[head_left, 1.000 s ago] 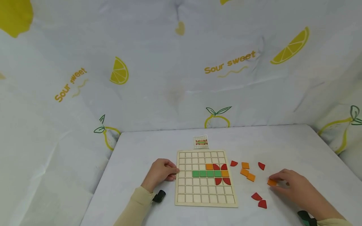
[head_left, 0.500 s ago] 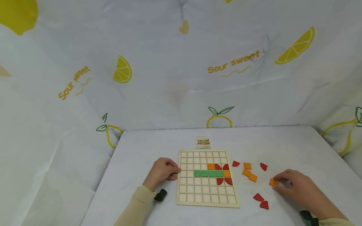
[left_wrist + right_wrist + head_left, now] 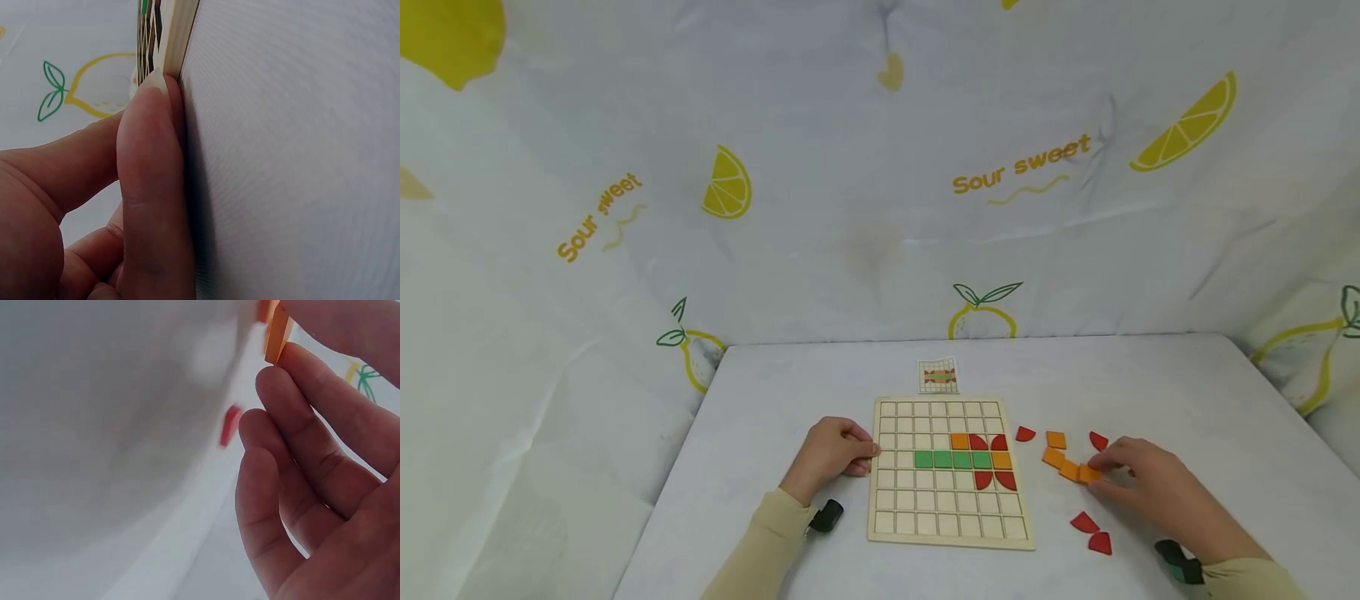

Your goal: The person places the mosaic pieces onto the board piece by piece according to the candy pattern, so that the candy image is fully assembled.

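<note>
In the head view, my right hand (image 3: 1146,487) pinches an orange square tile (image 3: 1090,474) between thumb and index finger; its other fingers are bent in the right wrist view. This tile is right beside another orange tile (image 3: 1069,471) in a short row. My left hand (image 3: 831,452) pinches the left edge of the wooden grid board (image 3: 951,525), its thumb (image 3: 153,162) against the side. On the board lie a row of green squares (image 3: 952,460), two orange squares (image 3: 959,442) and several red quarter-circle pieces (image 3: 982,481).
Loose orange tiles (image 3: 1056,440) and red quarter-circles (image 3: 1026,434) lie right of the board, with two red ones (image 3: 1100,543) nearer the front. A small pattern card (image 3: 938,377) sits behind the board. A white lemon-print cloth (image 3: 865,208) hangs at the back.
My right hand has moved left and slightly away from me with the orange tile, bringing it beside the other orange tiles. The left hand stays at the board's edge.
</note>
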Action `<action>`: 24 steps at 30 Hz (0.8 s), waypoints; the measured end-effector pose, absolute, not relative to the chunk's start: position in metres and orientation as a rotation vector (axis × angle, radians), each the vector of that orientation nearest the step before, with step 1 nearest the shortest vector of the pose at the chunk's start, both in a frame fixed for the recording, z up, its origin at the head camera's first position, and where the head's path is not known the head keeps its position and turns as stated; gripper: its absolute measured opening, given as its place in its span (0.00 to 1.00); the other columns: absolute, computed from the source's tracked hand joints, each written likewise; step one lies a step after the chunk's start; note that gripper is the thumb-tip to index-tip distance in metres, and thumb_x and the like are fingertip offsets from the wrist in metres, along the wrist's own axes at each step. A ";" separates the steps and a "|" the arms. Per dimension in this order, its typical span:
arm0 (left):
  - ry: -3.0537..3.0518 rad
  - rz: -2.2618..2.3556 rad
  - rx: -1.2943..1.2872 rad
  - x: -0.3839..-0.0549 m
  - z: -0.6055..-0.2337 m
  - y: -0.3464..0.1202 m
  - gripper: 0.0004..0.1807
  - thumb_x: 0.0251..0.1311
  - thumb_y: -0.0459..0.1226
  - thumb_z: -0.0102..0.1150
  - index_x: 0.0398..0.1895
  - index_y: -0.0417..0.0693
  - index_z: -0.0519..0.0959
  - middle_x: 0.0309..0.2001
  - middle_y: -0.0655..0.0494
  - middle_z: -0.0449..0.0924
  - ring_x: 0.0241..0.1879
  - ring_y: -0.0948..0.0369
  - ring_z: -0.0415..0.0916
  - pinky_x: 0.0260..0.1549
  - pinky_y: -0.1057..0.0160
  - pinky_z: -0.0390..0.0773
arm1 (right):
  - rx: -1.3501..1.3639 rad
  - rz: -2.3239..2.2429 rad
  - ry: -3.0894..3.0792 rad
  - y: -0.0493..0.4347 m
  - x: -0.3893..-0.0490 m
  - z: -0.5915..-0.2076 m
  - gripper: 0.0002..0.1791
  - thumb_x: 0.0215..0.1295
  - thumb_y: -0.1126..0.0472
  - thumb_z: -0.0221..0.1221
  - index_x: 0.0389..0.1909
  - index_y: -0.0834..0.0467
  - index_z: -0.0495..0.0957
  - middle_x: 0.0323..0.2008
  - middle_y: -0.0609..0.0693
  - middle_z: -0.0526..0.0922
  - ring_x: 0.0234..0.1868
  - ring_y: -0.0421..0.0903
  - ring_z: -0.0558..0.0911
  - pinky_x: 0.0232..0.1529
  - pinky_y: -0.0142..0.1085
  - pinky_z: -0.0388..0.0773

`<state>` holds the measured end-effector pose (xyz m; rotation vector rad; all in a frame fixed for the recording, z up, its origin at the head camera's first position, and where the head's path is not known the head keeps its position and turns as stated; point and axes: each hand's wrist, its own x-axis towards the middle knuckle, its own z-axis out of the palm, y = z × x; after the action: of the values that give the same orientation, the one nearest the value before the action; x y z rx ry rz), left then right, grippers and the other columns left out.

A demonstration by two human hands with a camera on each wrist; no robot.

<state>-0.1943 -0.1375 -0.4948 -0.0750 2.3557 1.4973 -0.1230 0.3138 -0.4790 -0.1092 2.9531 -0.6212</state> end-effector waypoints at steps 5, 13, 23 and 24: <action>2.353 1.497 -0.074 -0.195 -0.495 -0.138 0.11 0.61 0.36 0.79 0.39 0.41 0.86 0.29 0.51 0.88 0.24 0.64 0.86 0.29 0.66 0.90 | -0.182 -0.679 2.981 0.289 -0.131 -0.472 0.14 0.60 0.55 0.80 0.44 0.53 0.90 0.40 0.44 0.87 0.48 0.50 0.83 0.54 0.59 0.88; 2.350 1.496 -0.075 -0.196 -0.494 -0.139 0.11 0.61 0.36 0.80 0.40 0.41 0.86 0.29 0.50 0.88 0.24 0.64 0.86 0.28 0.66 0.90 | -0.389 -0.753 2.986 0.243 -0.145 -0.459 0.09 0.63 0.52 0.78 0.41 0.46 0.90 0.40 0.37 0.85 0.44 0.43 0.81 0.47 0.43 0.86; 2.347 1.497 -0.077 -0.196 -0.494 -0.139 0.12 0.61 0.36 0.80 0.40 0.41 0.86 0.29 0.50 0.88 0.24 0.64 0.86 0.28 0.66 0.90 | -0.488 -0.789 2.926 0.190 -0.146 -0.458 0.09 0.63 0.50 0.78 0.40 0.43 0.90 0.43 0.38 0.83 0.49 0.41 0.81 0.54 0.42 0.86; 2.347 1.497 -0.078 -0.196 -0.494 -0.139 0.12 0.61 0.37 0.80 0.40 0.41 0.86 0.29 0.50 0.88 0.24 0.64 0.86 0.28 0.66 0.90 | -0.508 -0.788 2.923 0.187 -0.146 -0.460 0.09 0.62 0.51 0.79 0.40 0.42 0.89 0.42 0.37 0.83 0.48 0.40 0.80 0.52 0.39 0.86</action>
<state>-0.1957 -0.1388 -0.4937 -0.0780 2.3475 1.4972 -0.1457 0.1870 -0.4599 -0.5083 2.9225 -0.7876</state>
